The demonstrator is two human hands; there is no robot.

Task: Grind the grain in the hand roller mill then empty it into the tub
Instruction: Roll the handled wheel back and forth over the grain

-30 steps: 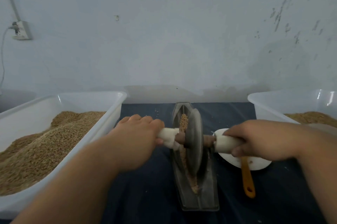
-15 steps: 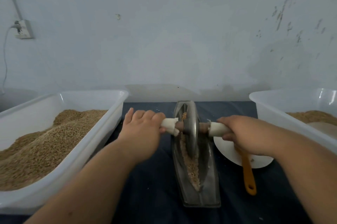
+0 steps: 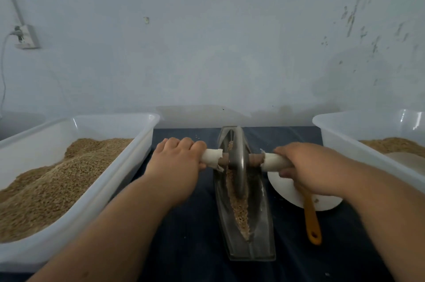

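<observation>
Mid-grind: left hand (image 3: pixel 177 162) & right hand (image 3: pixel 305 166) clench white-wrapped axle handles (image 3: pixel 273 162) of steel disc roller (image 3: pixel 239 166); boat-shaped metal trough (image 3: pixel 262 231) prob. heavy, rigid, so lift by rims.

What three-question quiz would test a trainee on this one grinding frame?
1. The left hand grips: A) a tub's rim, B) the roller's white-wrapped handle, C) the wall socket's cable.
2. True or false: the trough under the metal disc holds no grain.
3. Fill in: the orange-handled utensil near the right hand rests partly on a white ____.

Key: 1 B; 2 false; 3 plate.
</observation>
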